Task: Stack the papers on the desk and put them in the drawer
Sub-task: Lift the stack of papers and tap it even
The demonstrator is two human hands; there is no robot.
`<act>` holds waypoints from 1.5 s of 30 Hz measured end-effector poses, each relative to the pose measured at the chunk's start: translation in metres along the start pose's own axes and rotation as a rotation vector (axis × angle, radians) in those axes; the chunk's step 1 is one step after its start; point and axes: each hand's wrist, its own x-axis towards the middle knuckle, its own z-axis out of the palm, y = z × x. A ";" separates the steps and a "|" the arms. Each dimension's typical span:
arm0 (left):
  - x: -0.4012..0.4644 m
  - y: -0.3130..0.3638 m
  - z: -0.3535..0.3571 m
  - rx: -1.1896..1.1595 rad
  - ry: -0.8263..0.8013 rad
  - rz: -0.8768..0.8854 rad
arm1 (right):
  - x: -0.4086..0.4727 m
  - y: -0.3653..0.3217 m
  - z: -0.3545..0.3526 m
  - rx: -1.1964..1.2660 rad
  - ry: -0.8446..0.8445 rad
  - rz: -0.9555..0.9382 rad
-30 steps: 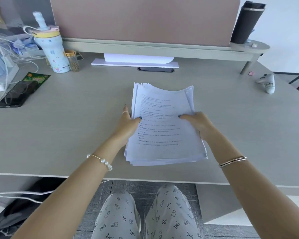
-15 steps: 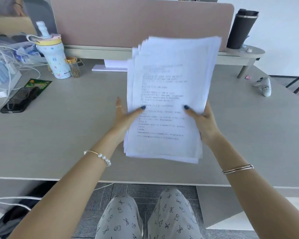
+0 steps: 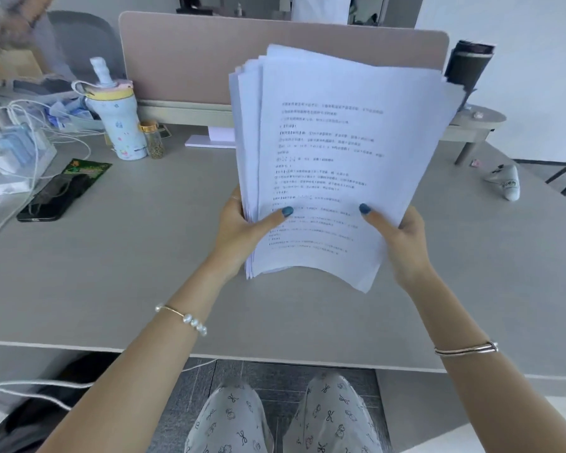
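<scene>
Both hands hold the papers [image 3: 334, 165] upright above the middle of the desk [image 3: 144, 273], clear of its surface. The left hand [image 3: 242, 230] pinches the left edge of the sheaf, thumb on the printed face and fingers behind. The right hand [image 3: 402, 237] pinches the lower right edge the same way.

The sheaf is not yet squared. Sheet edges fan out along the left side and the top, and the bottom edge bows upward.

To square it, in my judgement:

1. Loosen both pinches enough for the sheets to slide, without releasing them.
2. Lower the bottom edge onto the bare desk near the front edge and tap it until the sheets align.
3. Turn the sheaf onto a long edge and tap again.
4. Keep clear of the bottle [image 3: 120, 125] and phone [image 3: 51, 199] at the left side.

No drawer appears in this view; it is probably below the desk.
</scene>
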 end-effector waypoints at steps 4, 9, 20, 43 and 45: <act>0.003 0.013 0.007 -0.145 0.002 -0.014 | 0.006 -0.008 0.002 0.056 -0.013 -0.004; 0.006 0.009 0.002 -0.167 -0.042 -0.030 | 0.007 -0.007 -0.003 0.003 -0.049 0.046; -0.005 0.007 0.007 -0.164 0.010 -0.029 | 0.004 -0.018 0.015 -0.030 0.018 0.052; -0.043 -0.039 0.025 -0.075 0.066 -0.123 | -0.039 0.027 0.015 -0.061 0.021 0.224; -0.048 -0.036 0.031 -0.082 0.063 -0.086 | -0.040 0.026 0.018 -0.093 0.043 0.223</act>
